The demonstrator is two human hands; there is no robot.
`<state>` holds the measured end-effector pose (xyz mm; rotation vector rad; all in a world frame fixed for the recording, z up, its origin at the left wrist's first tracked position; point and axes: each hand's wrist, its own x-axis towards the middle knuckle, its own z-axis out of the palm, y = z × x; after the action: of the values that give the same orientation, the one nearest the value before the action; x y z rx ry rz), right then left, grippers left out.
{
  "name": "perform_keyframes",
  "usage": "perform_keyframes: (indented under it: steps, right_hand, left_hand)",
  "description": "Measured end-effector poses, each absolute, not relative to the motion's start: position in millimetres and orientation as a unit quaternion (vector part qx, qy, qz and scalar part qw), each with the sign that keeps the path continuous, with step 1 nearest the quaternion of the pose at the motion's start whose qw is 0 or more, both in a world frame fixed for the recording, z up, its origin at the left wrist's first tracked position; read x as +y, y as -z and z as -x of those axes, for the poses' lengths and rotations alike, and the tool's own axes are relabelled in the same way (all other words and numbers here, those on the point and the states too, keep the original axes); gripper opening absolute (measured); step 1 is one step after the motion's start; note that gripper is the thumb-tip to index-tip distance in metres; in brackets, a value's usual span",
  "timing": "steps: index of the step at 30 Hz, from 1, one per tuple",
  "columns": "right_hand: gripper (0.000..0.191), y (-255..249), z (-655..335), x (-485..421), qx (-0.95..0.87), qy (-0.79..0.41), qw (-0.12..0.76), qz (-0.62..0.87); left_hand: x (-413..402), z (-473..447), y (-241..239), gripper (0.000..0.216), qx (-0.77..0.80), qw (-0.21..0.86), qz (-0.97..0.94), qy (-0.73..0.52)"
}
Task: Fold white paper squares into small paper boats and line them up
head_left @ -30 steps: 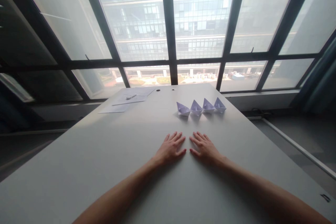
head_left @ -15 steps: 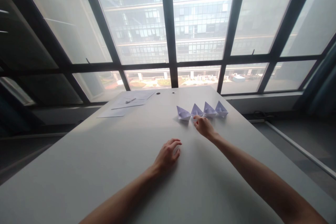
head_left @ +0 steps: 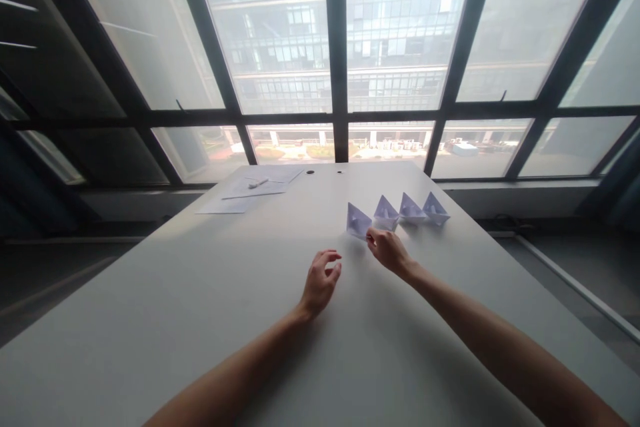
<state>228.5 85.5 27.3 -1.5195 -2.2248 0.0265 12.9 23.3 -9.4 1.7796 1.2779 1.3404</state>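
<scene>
Several folded white paper boats are on the right half of the white table (head_left: 240,280). My right hand (head_left: 387,249) pinches the right end of the leftmost paper boat (head_left: 357,221), which looks slightly tilted. Behind that hand, three others form a row: a second boat (head_left: 385,212), a third boat (head_left: 411,209) and the rightmost boat (head_left: 436,209). My left hand (head_left: 321,280) hovers low over the table, left of the held boat, with fingers curved and apart and nothing in them.
Flat paper sheets (head_left: 227,204) lie at the far left of the table, with a white pen-like stick (head_left: 259,183) on top. Two dark round holes (head_left: 311,172) are near the far edge. Large windows (head_left: 280,47) rise beyond the table.
My right hand has gone from in front of the second boat to the leftmost boat and taken hold of its end. My left hand has lifted slightly with fingers more spread. The view has shifted a little.
</scene>
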Motion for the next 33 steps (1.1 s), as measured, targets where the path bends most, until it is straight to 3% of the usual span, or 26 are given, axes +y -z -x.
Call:
perform_keyframes:
  steps: [5, 8, 10, 16, 22, 28, 33]
  right_hand:
    - [0.020, -14.9, -216.6, 10.8, -0.850, -0.038, 0.290, 0.439]
    - [0.018, -16.1, -212.7, -23.5, -0.866, -0.085, 0.299, 0.392]
    - [0.006, -20.9, -213.8, -34.8, -0.872, -0.131, 0.304, 0.360]
    - [0.023, -29.0, -223.4, -12.1, -0.757, -0.166, 0.434, 0.459]
    - [0.023, -12.3, -219.1, 7.3, -0.767, -0.279, 0.404, 0.413]
    - [0.023, -7.7, -216.3, -2.4, -0.781, -0.233, 0.393, 0.426]
    - [0.023, -9.4, -219.8, -2.3, -0.778, -0.175, 0.391, 0.459]
  left_hand:
    - [34.8, -12.9, 6.6, 0.028, 0.458, 0.259, -0.594, -0.609]
    - [32.6, -13.9, 3.8, 0.034, 0.461, 0.273, -0.595, -0.599]
    - [28.3, -15.0, 2.5, 0.033, 0.473, 0.299, -0.597, -0.575]
    - [11.0, -25.0, -4.6, 0.028, 0.442, 0.315, -0.664, -0.515]
    - [0.7, -31.7, -7.8, 0.018, 0.428, 0.296, -0.719, -0.461]
    - [-5.1, -31.2, -12.5, 0.009, 0.446, 0.233, -0.746, -0.436]
    - [-5.8, -33.5, -15.7, 0.009, 0.421, 0.291, -0.719, -0.471]
